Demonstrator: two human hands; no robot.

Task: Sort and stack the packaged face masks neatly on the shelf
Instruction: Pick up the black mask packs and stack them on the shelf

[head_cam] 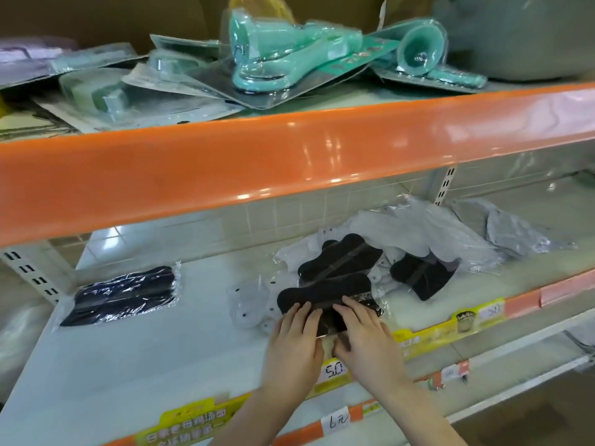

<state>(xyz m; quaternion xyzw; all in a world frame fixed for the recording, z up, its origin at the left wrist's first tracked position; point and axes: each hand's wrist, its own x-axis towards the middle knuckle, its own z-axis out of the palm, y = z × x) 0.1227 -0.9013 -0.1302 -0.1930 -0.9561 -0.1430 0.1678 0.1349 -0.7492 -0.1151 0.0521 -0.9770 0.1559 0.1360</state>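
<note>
Near the front edge of the white shelf point(135, 365), a black mask pack point(325, 296) is lying in its clear wrapper, and both hands are resting on its near end. The left hand point(297, 344) is lying flat with fingers extended on the wrapper; the right hand point(365, 336) is doing the same, though its thumb is tucking under the pack's near edge, and whether it is pinching cannot be told. The hands are hiding the near part of the pack. Behind it, more black mask packs point(341, 260) are lying jumbled among white mask packs point(254, 304), overlapping so that a count is not possible. Another black pack point(425, 275) is lying tilted to the right, with grey packs point(512, 230) behind it, blurred by glare. Well apart on the left, a neat stack of black packs point(124, 294) is sitting alone. Price labels point(335, 370) are running along the shelf's front edge, partly covered by the wrists. Above, the orange shelf rail point(257, 162) is cutting off the rear view, with teal blister-packed items point(277, 59) piling on top.
</note>
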